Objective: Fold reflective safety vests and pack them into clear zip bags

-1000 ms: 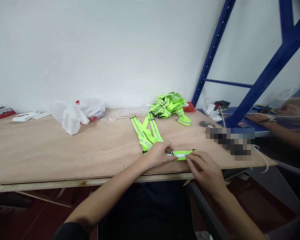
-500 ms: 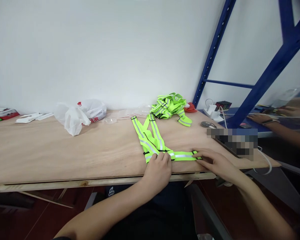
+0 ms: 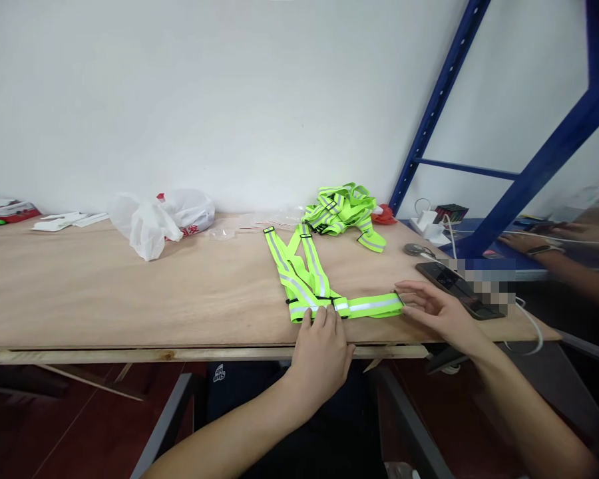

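Observation:
A neon-yellow reflective strap vest (image 3: 299, 266) lies spread flat on the wooden table (image 3: 130, 293) near its front edge. Its two long straps run away from me and its belt strap (image 3: 374, 306) runs to the right. My left hand (image 3: 322, 349) rests with its fingers flat and together on the belt where the straps meet. My right hand (image 3: 432, 309) pinches the belt's right end between thumb and fingers.
A pile of more neon vests (image 3: 342, 206) sits at the back by the wall. A white plastic bag (image 3: 164, 219) lies at back left. A phone (image 3: 454, 286) lies beside my right hand. A blue rack (image 3: 529, 173) stands at right, where another person's hands (image 3: 534, 243) rest.
My right hand slid to the right along the belt and drew it out straight. My left hand shifted back toward the table edge and now lies flat on the strap junction.

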`<state>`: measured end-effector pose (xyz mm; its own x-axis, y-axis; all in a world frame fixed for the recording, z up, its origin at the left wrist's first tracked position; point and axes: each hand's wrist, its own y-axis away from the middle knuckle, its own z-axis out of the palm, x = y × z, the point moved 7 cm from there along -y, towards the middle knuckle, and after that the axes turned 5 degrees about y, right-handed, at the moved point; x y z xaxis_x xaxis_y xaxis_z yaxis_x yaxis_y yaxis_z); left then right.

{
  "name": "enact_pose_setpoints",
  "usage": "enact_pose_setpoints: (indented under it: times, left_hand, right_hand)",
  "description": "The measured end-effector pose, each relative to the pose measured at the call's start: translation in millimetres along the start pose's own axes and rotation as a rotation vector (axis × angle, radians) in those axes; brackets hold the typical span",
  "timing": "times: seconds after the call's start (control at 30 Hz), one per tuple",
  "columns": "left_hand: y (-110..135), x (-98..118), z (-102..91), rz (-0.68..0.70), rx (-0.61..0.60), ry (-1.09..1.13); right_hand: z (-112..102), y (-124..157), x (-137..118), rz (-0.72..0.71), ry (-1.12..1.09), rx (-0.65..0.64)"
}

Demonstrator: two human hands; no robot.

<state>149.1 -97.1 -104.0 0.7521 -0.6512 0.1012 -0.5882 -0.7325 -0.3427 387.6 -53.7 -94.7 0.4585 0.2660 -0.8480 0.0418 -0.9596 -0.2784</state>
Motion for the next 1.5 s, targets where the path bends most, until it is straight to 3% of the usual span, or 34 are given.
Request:
enact_pose_setpoints:
  times: [0.17,0.37,0.47,0.7,0.87,1.0,1.2,1.5]
  left_hand:
    - [-2,-2,-4.0,0.003,-0.038,0.033]
    - [-5,-5,-13.0,0.028,-0.049,0.09]
    - [-5,-7,-14.7,0.025,-0.039,0.102]
    - [-5,-7,-12.0,0.014,-0.004,0.088]
    - [-3,-8,-10.2,-0.011,0.014,0.033]
    - [1,-8,-8.4,-0.011,0.022,0.073]
    - [12,-12,-9.0,-0.032,0.074,0.262]
    - [26,-7,-15.6,-0.053,0.013,0.392]
  right_hand:
    - [4,-10,-13,-0.074,-0.118,0.117]
    - [28,-34,-60,-0.192,-0.158,0.064]
    - [51,-47,-89,-0.259,-0.148,-0.039]
    - [136,-63,-131,-0.25,-0.108,-0.473]
    - [190,-72,-119,-0.211,-0.112,-0.646]
    - [212,-77,-101,-0.115,-0.181,-0.716]
    - [220,-78,-97,-0.07,-0.247,-0.734]
    - [223,-72,-95,-0.102,-0.231,-0.712]
